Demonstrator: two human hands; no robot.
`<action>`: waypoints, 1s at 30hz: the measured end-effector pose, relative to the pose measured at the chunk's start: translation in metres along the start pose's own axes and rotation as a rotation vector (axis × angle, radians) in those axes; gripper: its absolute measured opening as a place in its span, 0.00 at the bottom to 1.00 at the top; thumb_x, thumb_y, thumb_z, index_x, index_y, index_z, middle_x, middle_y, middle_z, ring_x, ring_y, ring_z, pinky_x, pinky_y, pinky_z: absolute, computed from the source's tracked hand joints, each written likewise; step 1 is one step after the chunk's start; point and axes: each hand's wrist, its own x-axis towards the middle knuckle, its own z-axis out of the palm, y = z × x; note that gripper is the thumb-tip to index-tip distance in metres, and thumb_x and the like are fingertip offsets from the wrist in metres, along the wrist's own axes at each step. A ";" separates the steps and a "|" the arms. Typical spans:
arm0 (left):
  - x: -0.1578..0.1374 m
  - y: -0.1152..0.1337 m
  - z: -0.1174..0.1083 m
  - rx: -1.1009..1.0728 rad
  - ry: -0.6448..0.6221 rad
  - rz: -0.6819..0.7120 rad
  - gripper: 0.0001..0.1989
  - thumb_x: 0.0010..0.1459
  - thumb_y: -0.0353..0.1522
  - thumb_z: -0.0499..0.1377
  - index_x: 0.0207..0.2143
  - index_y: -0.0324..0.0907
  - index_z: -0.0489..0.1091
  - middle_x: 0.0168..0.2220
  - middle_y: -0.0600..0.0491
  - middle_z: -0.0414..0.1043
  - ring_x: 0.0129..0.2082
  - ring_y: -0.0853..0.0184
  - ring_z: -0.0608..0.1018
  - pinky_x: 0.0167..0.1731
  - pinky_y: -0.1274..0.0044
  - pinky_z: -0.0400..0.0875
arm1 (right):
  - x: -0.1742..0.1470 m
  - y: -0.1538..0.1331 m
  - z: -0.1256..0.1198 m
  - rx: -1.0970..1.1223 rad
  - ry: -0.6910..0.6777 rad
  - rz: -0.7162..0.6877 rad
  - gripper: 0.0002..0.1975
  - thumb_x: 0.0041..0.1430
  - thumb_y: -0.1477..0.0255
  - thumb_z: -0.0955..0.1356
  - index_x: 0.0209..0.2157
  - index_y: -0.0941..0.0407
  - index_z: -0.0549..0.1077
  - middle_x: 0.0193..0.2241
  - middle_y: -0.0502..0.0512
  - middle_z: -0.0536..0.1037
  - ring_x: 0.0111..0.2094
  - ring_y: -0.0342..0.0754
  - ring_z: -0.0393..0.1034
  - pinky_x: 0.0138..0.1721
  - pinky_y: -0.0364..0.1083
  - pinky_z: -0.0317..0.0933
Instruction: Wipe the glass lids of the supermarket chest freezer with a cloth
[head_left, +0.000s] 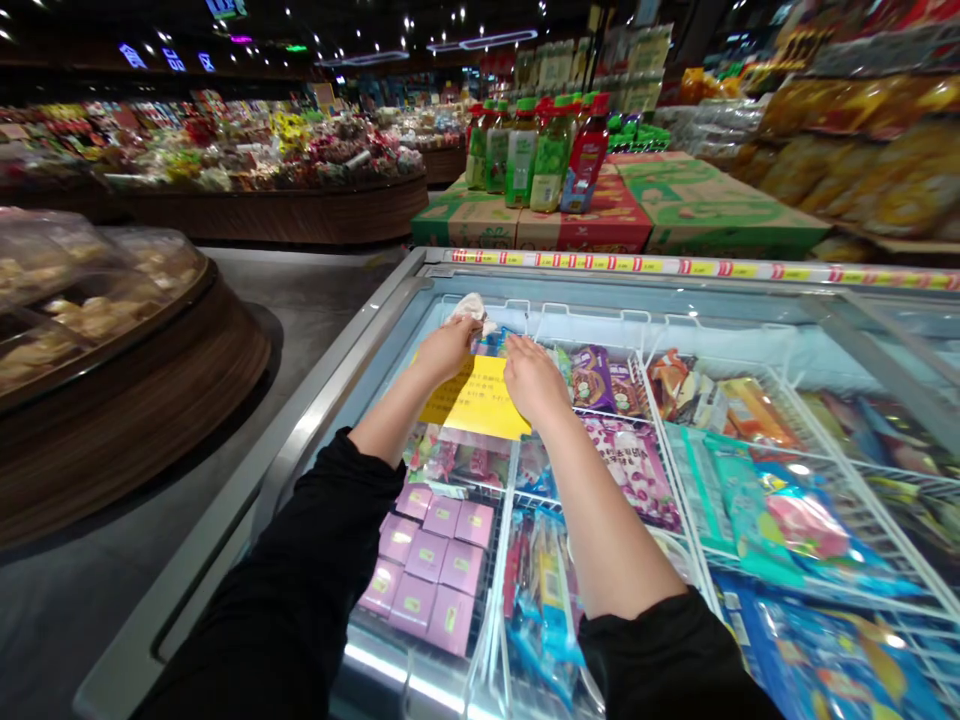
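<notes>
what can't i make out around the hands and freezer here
All in the head view:
Yellow sign: print too blurred to read fully; right hand covers part of its edge.
Pale cloth: full shape hidden by left hand.
Blue packs: cut off by bottom edge.
Price strip: figures too small.

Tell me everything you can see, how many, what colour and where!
Freezer: one, silver-framed, in front
Price strip: one, mostly yellow, freezer's far edge
Yellow sign: one, yellow, between the grips
Lilac boxes: nine visible, lilac, freezer's left side
Packets: many, mixed colours, inside freezer
Wire dividers: several, white, inside freezer
Bottles: several, green and red, on cartons
Cartons: several, mostly green and red, behind freezer
Displays: several, brown, left and background
Ceiling lights: many, mostly white, overhead
Cloth: one, whitish, at left grip
Sleeves: two, black, picture bottom
Left grip: one, bare, holding cloth
Right grip: one, bare, beside sign
</notes>
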 end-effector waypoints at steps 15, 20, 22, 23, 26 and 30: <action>0.042 -0.025 0.013 -0.070 0.055 -0.013 0.29 0.66 0.21 0.50 0.66 0.41 0.72 0.75 0.50 0.54 0.70 0.58 0.70 0.67 0.68 0.67 | 0.001 -0.003 -0.002 0.030 -0.011 0.024 0.29 0.69 0.78 0.58 0.69 0.66 0.66 0.70 0.66 0.68 0.73 0.56 0.58 0.75 0.57 0.49; 0.018 -0.022 0.018 -0.138 -0.003 0.199 0.28 0.64 0.21 0.52 0.64 0.42 0.74 0.69 0.49 0.67 0.69 0.60 0.71 0.69 0.72 0.65 | 0.000 -0.010 -0.007 0.014 -0.036 0.040 0.29 0.69 0.79 0.57 0.69 0.70 0.65 0.70 0.67 0.66 0.73 0.58 0.57 0.75 0.56 0.47; 0.008 -0.025 0.017 -0.176 -0.004 0.287 0.29 0.64 0.21 0.52 0.64 0.44 0.74 0.70 0.51 0.67 0.69 0.59 0.72 0.68 0.71 0.66 | -0.001 -0.011 -0.009 0.017 -0.035 0.044 0.29 0.70 0.79 0.58 0.69 0.70 0.65 0.71 0.67 0.66 0.73 0.57 0.57 0.75 0.55 0.47; 0.006 -0.026 0.017 -0.182 0.011 0.297 0.29 0.64 0.21 0.52 0.64 0.45 0.74 0.70 0.51 0.66 0.69 0.59 0.72 0.68 0.71 0.66 | -0.001 -0.012 -0.009 0.019 -0.035 0.044 0.29 0.70 0.79 0.58 0.69 0.70 0.66 0.71 0.67 0.65 0.73 0.57 0.57 0.75 0.55 0.47; 0.019 -0.020 0.018 -0.137 0.064 0.176 0.29 0.65 0.21 0.51 0.65 0.42 0.73 0.70 0.48 0.66 0.68 0.56 0.72 0.67 0.69 0.67 | -0.002 -0.013 -0.010 0.015 -0.047 0.046 0.29 0.70 0.79 0.57 0.69 0.69 0.66 0.71 0.68 0.65 0.74 0.56 0.56 0.75 0.55 0.46; 0.045 -0.006 0.025 -0.102 0.065 0.045 0.26 0.67 0.22 0.52 0.64 0.40 0.74 0.70 0.43 0.67 0.68 0.51 0.73 0.67 0.63 0.68 | -0.003 -0.013 -0.012 -0.018 -0.069 0.043 0.29 0.70 0.80 0.56 0.69 0.69 0.66 0.72 0.68 0.64 0.74 0.56 0.54 0.75 0.55 0.45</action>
